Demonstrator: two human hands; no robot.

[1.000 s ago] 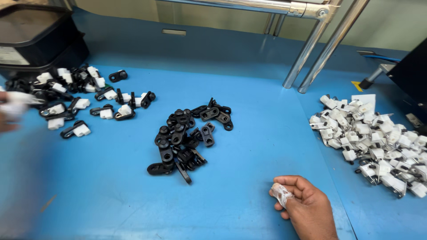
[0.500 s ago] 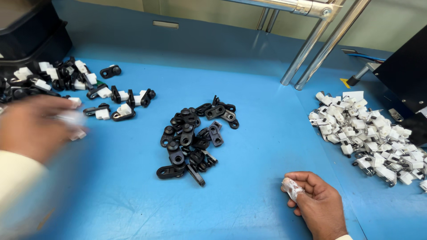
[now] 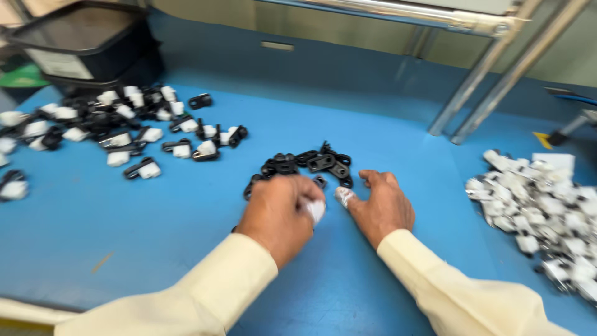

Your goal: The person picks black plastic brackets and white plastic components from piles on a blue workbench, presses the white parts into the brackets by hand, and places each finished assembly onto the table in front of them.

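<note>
Blue, plain and unpatterned: surface [image 3: 155,211]. Same blue on the raised back edge [image 3: 348,68]. Black: heap of small clips [image 3: 311,165] at centre. Black paired with white: assembled pieces [image 3: 124,130] scattered at upper left. White, with flecks of grey: heap of small parts [image 3: 541,211] at far right. Black, with a pale label: bin [image 3: 87,43] at upper left. Silvery grey: slanted metal tubes [image 3: 485,74] and horizontal bar [image 3: 398,11]. Pale cream: both sleeves [image 3: 205,292]. White: fingertip wrappings on left hand [image 3: 280,211] and right hand [image 3: 382,205]. Yellow: small patch [image 3: 544,140] at the right edge, too blurred to identify.
</note>
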